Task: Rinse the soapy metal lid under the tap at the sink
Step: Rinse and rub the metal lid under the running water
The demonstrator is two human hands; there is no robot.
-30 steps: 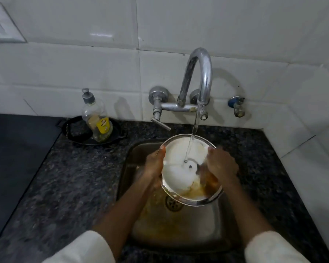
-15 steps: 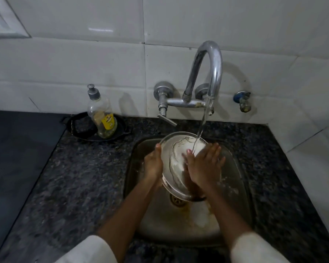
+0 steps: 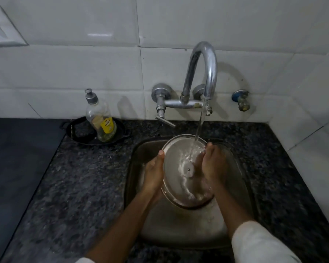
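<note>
A round metal lid [image 3: 176, 164] is held tilted over the steel sink [image 3: 180, 230], its inner face with a centre rivet turned toward me. My left hand [image 3: 154, 172] grips its left rim, thumb on the edge. My right hand [image 3: 212, 165] lies flat against the lid's right side, fingers pointing up. Water streams from the curved chrome tap [image 3: 205, 73] onto the lid's upper right, beside my right fingertips. Only thin streaks of foam show on the metal.
A dish soap bottle [image 3: 101, 123] stands in a black pan [image 3: 78, 131] on the dark granite counter [image 3: 80, 186] left of the sink. A small valve [image 3: 241, 100] sits on the white tiled wall to the right. A dark hob surface [image 3: 13, 158] is at far left.
The white foam that covered the lid's inside has largely washed off. My right hand went from the right rim onto the lid's face and now lies along its right side.
</note>
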